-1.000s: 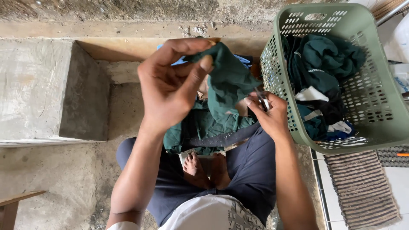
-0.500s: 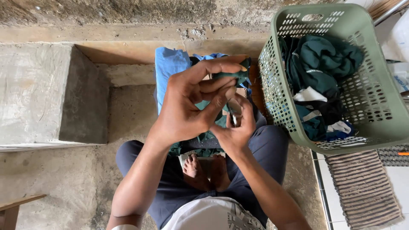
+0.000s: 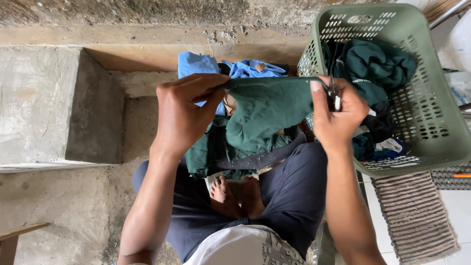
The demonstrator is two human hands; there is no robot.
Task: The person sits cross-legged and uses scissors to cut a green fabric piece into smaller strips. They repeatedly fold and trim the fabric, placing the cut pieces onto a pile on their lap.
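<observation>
The green laundry basket [image 3: 431, 122] at two o'clock is the largest thing in reach, heaped with dark clothes and sitting partly on a striped mat [image 3: 417, 216]. If an elbow swings outward, I judge it could knock the basket and tip it against the person's knee.

The dark green cloth [image 3: 270, 110] is stretched flat at the centre of view, above the lap, between both hands. The left hand [image 3: 184, 115] pinches its left edge at nine o'clock from the cloth, thumb over curled fingers. The right hand [image 3: 338, 115] pinches the right edge at three o'clock and also holds a small metal tool [image 3: 335, 95], possibly snips or tweezers. With the cloth pulled taut, the risk is that one pinch slips and the piece drops onto the dusty concrete floor [image 3: 73, 216], or that the tool's tip nicks a finger or the fabric.

More green cloth [image 3: 211, 154] lies piled on the lap at six o'clock, and blue fabric [image 3: 196, 64] lies beyond at twelve o'clock.

The tool is mostly hidden by the fingers, so its kind is unclear. The stretched cloth covers whatever sits behind it, and the basket's far corner is cut off by the frame.
</observation>
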